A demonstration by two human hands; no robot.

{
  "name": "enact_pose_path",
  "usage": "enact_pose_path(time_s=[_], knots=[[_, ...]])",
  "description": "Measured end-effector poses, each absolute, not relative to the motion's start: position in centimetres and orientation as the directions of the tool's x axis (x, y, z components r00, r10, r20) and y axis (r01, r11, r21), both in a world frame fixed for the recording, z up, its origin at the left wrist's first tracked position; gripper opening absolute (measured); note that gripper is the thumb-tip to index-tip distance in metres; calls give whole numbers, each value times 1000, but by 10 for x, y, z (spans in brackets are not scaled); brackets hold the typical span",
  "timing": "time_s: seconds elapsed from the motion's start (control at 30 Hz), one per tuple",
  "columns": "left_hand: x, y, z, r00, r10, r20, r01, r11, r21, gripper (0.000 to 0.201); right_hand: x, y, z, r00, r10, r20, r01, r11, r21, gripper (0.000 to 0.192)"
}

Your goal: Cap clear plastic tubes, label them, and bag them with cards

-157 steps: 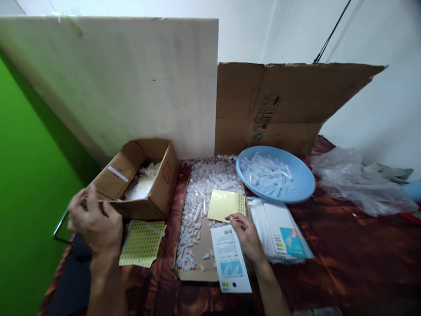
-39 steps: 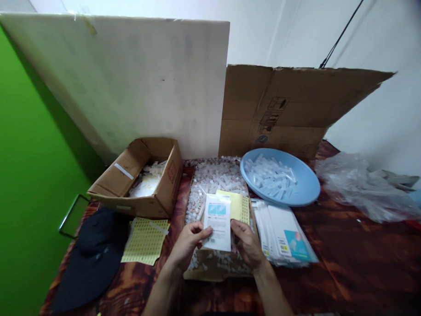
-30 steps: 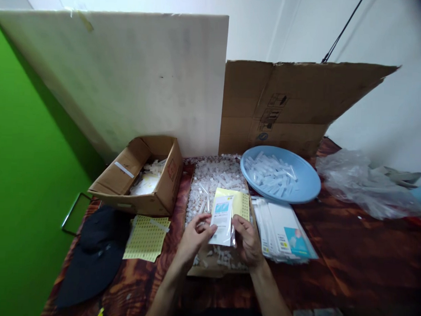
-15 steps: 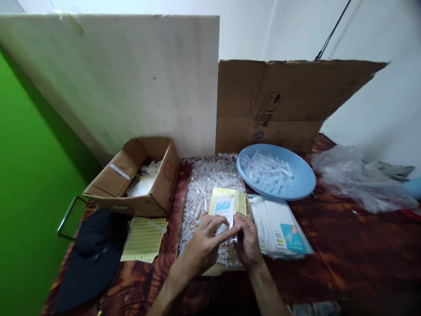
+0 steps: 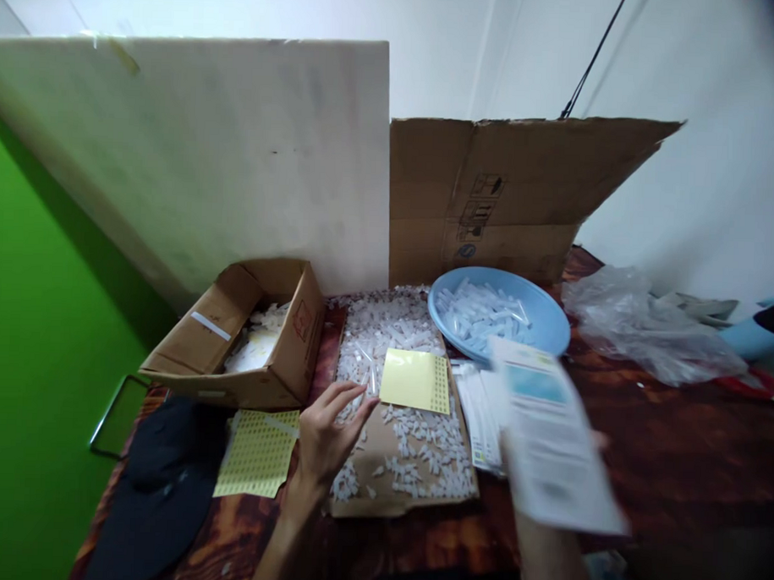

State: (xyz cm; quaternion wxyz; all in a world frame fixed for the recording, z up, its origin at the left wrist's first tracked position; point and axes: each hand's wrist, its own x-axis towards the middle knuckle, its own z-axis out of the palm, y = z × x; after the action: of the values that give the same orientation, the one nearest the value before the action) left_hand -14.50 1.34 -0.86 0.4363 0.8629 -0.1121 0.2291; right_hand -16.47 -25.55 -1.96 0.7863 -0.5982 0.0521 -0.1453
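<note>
My right hand (image 5: 594, 441) is almost wholly hidden behind a clear printed packet (image 5: 550, 435) that it holds up, blurred, over the stack of flat packets (image 5: 478, 403). My left hand (image 5: 328, 432) hovers open, fingers spread, over the cardboard sheet (image 5: 371, 492) strewn with small white plastic pieces (image 5: 391, 328). A yellow sticker sheet (image 5: 417, 380) lies on those pieces just right of my left fingertips.
A blue bowl (image 5: 551, 325) holds clear tubes. An open cardboard box (image 5: 239, 340) stands at left, with a yellow dotted sheet (image 5: 258, 453), a black cap (image 5: 152, 485) and a phone (image 5: 120, 403) near it. A crumpled plastic bag (image 5: 646, 324) lies right. Boards stand behind.
Both hands held the packet over the white pieces. Now the right hand has swung it right, over the packet stack, and the left hand has let go and opened.
</note>
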Motion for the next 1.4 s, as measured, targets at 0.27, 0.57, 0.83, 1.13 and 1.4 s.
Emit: enact_pose_path(time_s=[0.27, 0.57, 0.83, 1.13, 1.4], knots=[[-152, 8, -35, 959, -212, 190, -283, -642, 713, 18, -127, -296, -17, 899, -322, 296, 225, -241, -944, 36], [-171, -38, -92, 887, -444, -131, -284, -745, 604, 18, 6, -399, -18, 991, 95, -99, 50, -924, -380, 11], [-163, -40, -98, 957, -289, -3, -183, -614, 768, 18, 43, -381, -44, 956, 161, -247, 95, -962, -257, 14], [-146, -6, -54, 1000, 23, 11, -10, -45, 999, 19, -22, -366, -6, 996, 65, 64, 83, -939, -335, 21], [-145, 0, -18, 976, -90, 197, -207, -128, 970, 8, -166, -211, -42, 959, 242, 146, 207, -251, -946, 21]])
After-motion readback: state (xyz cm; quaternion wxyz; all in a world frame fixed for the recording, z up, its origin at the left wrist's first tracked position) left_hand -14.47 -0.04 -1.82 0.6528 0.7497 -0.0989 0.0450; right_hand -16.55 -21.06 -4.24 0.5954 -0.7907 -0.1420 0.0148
